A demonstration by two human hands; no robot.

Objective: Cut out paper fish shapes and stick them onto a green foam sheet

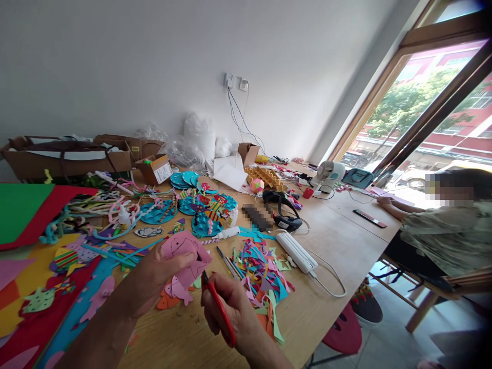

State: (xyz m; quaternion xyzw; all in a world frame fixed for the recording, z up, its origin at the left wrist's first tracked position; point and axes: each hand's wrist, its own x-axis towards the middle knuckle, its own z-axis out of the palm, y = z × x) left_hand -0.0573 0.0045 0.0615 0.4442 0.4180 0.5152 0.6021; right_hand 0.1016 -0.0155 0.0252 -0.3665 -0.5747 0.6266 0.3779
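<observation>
Left fingers (188,259) pinch a pink sheet (180,243) with a black-outlined fish; right fingers (219,287) grip red-handled scissors (222,313).

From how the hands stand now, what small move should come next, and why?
Probably ease the red-handled scissors along the fish outline: the left hand holds the pink sheet, and the right hand has them at or very near its edge.
</observation>
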